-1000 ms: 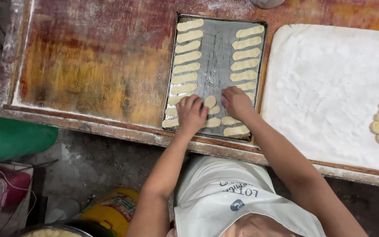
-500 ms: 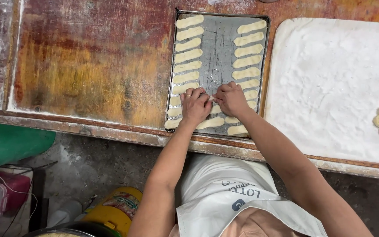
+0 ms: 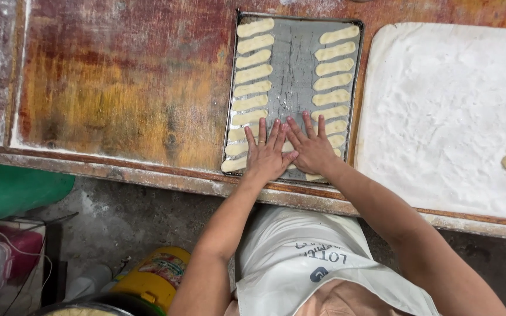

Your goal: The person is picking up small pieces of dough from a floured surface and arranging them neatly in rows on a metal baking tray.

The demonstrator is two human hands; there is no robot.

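I have my left hand (image 3: 266, 154) and right hand (image 3: 310, 149) spread flat, empty, on the grey metal baking tray (image 3: 293, 64) at its near end. I'd press lightly and evenly so the 2 rows of pale dough fingers (image 3: 253, 74) alongside stay aligned.

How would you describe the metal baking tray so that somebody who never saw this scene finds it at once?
Look at the worn red-brown wooden table. The grey metal tray lies near its middle, left of the floured white cloth. Unlike the cloth, it holds two columns of pale dough strips, and both flat hands rest on its near end.

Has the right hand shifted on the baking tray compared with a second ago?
Yes. The right hand has slid toward the tray's middle and now lies flat, fingers spread, beside the left hand.
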